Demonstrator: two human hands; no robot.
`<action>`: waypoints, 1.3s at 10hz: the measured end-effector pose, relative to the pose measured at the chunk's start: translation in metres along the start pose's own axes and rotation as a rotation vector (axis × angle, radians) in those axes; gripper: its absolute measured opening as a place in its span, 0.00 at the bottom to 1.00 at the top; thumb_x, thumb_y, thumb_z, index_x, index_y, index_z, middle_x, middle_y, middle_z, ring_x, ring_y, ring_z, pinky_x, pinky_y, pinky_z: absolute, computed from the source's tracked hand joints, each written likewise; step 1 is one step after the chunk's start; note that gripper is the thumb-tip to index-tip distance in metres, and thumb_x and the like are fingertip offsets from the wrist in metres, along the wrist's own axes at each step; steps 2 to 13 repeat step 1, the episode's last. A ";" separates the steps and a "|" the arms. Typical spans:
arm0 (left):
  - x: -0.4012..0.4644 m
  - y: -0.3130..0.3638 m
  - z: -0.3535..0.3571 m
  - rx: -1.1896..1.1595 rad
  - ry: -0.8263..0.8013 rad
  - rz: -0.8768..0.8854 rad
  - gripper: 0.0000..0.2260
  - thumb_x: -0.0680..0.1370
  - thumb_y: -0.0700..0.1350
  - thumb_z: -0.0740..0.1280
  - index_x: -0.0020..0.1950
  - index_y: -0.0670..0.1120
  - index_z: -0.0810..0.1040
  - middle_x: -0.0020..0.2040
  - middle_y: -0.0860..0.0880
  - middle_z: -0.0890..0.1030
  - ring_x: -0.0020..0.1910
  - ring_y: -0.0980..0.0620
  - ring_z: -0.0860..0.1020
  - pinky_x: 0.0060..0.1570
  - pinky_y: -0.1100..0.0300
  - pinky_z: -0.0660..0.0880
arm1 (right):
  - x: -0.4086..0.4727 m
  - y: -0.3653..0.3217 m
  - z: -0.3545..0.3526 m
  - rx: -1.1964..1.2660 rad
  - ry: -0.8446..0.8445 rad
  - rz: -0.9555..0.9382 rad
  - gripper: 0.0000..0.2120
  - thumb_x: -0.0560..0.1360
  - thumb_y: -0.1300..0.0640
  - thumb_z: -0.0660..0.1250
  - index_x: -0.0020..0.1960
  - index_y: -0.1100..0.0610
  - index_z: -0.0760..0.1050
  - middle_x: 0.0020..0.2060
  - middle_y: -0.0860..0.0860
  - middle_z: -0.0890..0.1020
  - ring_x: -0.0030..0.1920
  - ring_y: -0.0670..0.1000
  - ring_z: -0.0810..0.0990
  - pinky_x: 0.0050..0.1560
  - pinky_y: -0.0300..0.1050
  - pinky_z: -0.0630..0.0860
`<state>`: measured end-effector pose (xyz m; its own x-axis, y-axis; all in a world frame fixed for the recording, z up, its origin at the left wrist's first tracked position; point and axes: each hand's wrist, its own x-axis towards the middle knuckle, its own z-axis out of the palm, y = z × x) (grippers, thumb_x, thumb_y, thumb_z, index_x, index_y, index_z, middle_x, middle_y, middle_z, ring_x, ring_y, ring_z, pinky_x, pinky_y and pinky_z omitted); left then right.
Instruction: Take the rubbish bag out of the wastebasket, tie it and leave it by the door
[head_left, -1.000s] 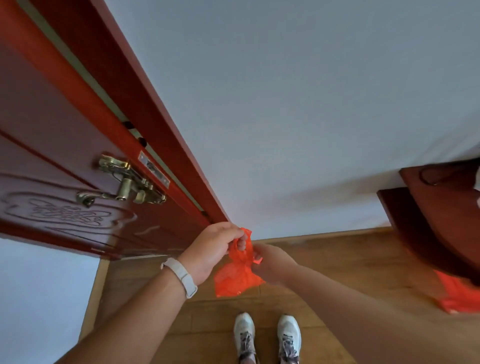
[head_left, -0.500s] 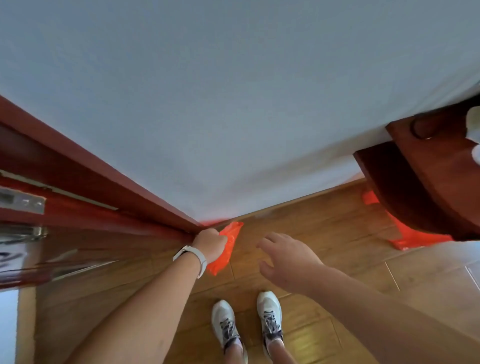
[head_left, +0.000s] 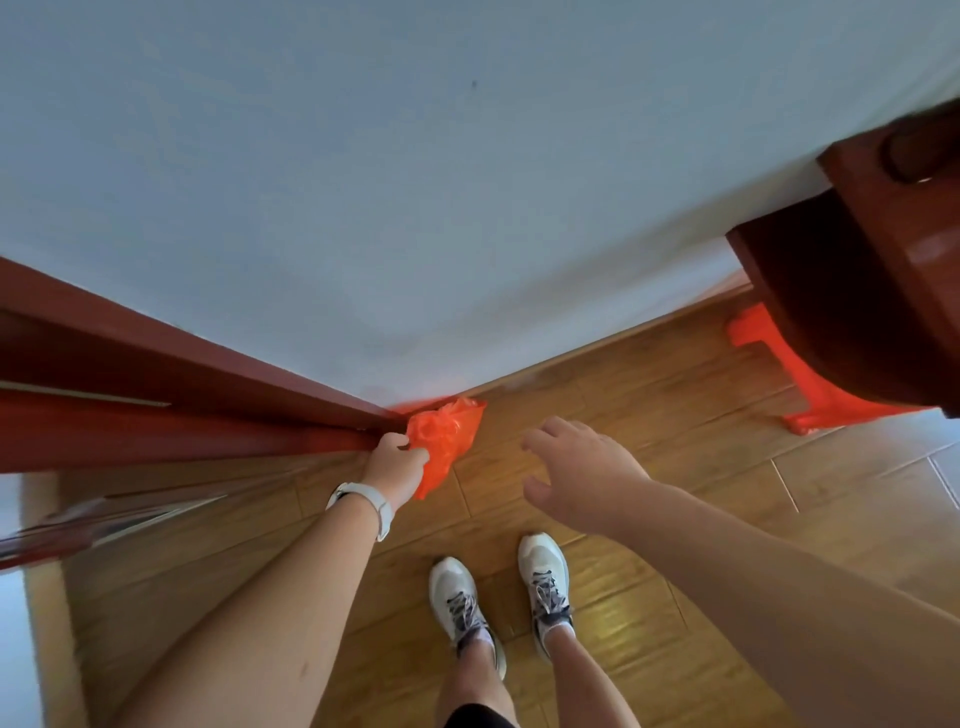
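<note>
A small orange rubbish bag (head_left: 444, 441) hangs low near the floor, in the corner where the red door frame (head_left: 208, 384) meets the white wall. My left hand (head_left: 397, 465), with a white wristband, is shut on the bag's near edge. My right hand (head_left: 582, 467) hovers to the right of the bag with fingers spread, holding nothing and not touching it. The bag's far tip reaches the skirting at the wall.
The dark red open door (head_left: 93, 499) stands at the left. A dark wooden piece of furniture (head_left: 883, 270) juts in at the upper right, with an orange object (head_left: 810, 395) beneath it. My two white shoes (head_left: 498, 592) stand on the wooden floor (head_left: 675, 426).
Both hands held the bag at waist height a second ago. My right hand has let go and my left hand has lowered the bag into the corner by the door frame.
</note>
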<state>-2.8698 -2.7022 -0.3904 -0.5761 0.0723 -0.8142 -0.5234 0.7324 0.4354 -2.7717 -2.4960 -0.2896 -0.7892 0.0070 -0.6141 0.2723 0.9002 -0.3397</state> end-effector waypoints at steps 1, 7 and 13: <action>-0.021 -0.004 -0.006 -0.032 0.022 -0.008 0.22 0.73 0.46 0.62 0.67 0.46 0.67 0.51 0.51 0.73 0.47 0.51 0.73 0.45 0.55 0.69 | -0.006 -0.006 -0.009 0.011 0.014 -0.004 0.18 0.75 0.44 0.59 0.62 0.51 0.71 0.58 0.50 0.74 0.59 0.54 0.73 0.54 0.51 0.74; -0.021 -0.004 -0.006 -0.032 0.022 -0.008 0.22 0.73 0.46 0.62 0.67 0.46 0.67 0.51 0.51 0.73 0.47 0.51 0.73 0.45 0.55 0.69 | -0.006 -0.006 -0.009 0.011 0.014 -0.004 0.18 0.75 0.44 0.59 0.62 0.51 0.71 0.58 0.50 0.74 0.59 0.54 0.73 0.54 0.51 0.74; -0.021 -0.004 -0.006 -0.032 0.022 -0.008 0.22 0.73 0.46 0.62 0.67 0.46 0.67 0.51 0.51 0.73 0.47 0.51 0.73 0.45 0.55 0.69 | -0.006 -0.006 -0.009 0.011 0.014 -0.004 0.18 0.75 0.44 0.59 0.62 0.51 0.71 0.58 0.50 0.74 0.59 0.54 0.73 0.54 0.51 0.74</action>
